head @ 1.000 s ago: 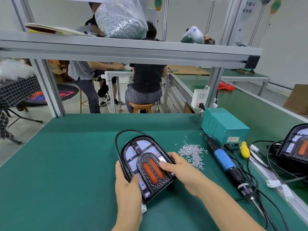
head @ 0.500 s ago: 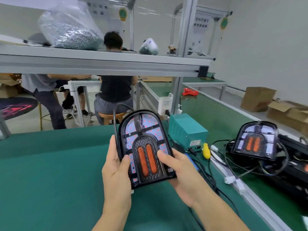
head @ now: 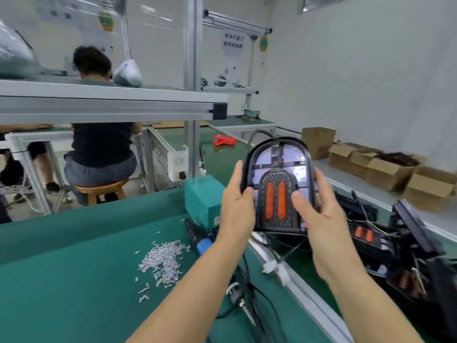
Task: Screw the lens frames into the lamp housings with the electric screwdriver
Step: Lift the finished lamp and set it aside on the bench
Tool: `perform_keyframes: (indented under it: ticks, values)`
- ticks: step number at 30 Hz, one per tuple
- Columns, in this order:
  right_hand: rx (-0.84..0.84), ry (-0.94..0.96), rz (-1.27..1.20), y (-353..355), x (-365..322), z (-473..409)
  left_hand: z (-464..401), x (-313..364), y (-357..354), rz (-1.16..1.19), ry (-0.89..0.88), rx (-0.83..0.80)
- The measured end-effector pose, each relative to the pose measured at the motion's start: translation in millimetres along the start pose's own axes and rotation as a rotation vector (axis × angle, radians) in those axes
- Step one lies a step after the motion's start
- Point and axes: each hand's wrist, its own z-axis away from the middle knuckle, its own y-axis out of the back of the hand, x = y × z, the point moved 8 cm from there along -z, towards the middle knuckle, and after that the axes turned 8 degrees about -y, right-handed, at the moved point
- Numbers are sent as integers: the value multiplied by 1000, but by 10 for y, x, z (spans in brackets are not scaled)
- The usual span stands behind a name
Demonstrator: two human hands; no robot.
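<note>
From the head view, my left hand (head: 237, 206) and right hand (head: 321, 214) each had a curled grip on a side of the black arched lamp housing (head: 278, 184), raised above the green counter (head: 74, 268). I judged this a transfer toward the dark lamp pile (head: 408, 246) at right; next I'd need the blue electric screwdriver (head: 200, 240) lying by the silver screws (head: 162, 262).

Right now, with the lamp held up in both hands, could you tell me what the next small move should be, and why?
Probably carry the lamp a little further right and set it down among the lamps piled beyond the bench edge. Both the left hand and the right hand grip it in the air, while the screwdriver lies untouched on the mat.
</note>
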Motion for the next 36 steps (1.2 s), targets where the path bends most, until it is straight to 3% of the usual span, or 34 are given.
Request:
perform_keyframes:
  ticks: [9,14,18,21,24,29,36]
  values:
    - [360,23,183,1326,-142,-537,-121,-220,-1424,-33,189,-373]
    - [439,-138,348,1723,91,-734,13,-498,-1712,-178,311,-553]
    - [467,-250,481,1849,276,-763,170,-672,-1825,-423,253,-727]
    - [483,-333,594,1941,373,-749,176,-704,-1821,-656,131,-768]
    - [456,-361,862,1960,344,-736,150,-715,-1819,-790,32,-796]
    - [378,-382,1262,1876,325,-773,186,-779,-1840,-866,-8,-887]
    - [309,-363,1389,1787,403,-812,214,-852,-1787,-811,7,-913]
